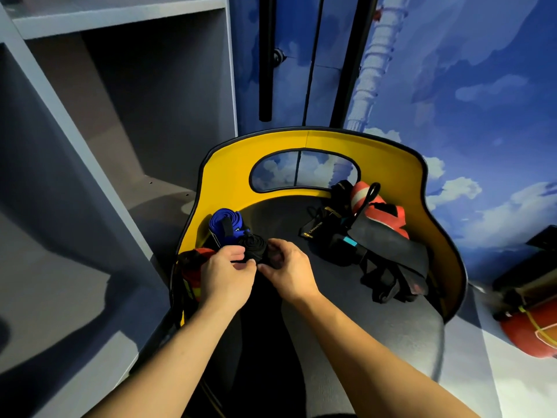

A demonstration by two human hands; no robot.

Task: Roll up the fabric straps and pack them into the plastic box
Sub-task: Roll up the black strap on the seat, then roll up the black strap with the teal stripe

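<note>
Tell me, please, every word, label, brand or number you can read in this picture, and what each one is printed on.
"LARAKSTAR", as best it reads, in yellow letters on the black strap lying on the chair seat.
Smaller yellow print at that strap's lower end: too small to read.
Yellow marking on the black strap just behind it: blurred, unreadable.
Nothing else carries legible text.
</note>
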